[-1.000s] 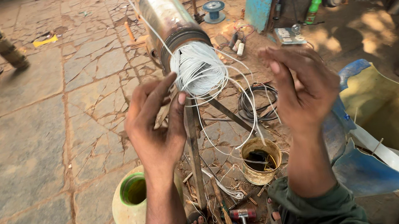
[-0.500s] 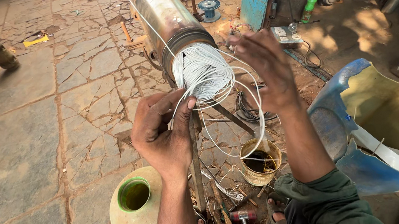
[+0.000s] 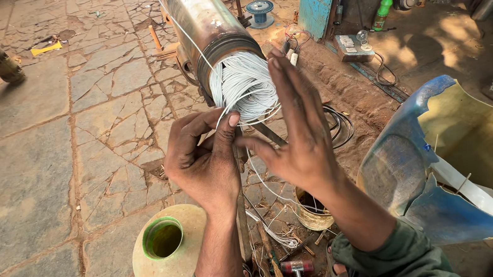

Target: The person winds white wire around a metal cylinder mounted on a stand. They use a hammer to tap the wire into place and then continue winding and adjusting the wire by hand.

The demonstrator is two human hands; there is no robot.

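Observation:
A long metal cylinder point(image 3: 195, 15) lies tilted away from me, with a bundle of white winding wire point(image 3: 244, 85) bulging out of its near end. My left hand point(image 3: 205, 160) pinches a strand of that white wire between thumb and fingers just below the bundle. My right hand point(image 3: 296, 129) is held up flat, fingers together and pointing upward, its fingertips against the right side of the bundle. A loop of the wire hangs down between my hands.
A cream pot with a green rim point(image 3: 166, 250) stands by my left forearm. A small tin point(image 3: 313, 209), a hammer point(image 3: 295, 268) and loose wire lie below. A broken blue drum point(image 3: 452, 156) sits to the right. A wire spool point(image 3: 260, 13) and green bottle point(image 3: 382, 11) lie farther off.
My right hand has swung in from the right to meet the wire bundle. My left hand has closed on a strand and stayed below the bundle.

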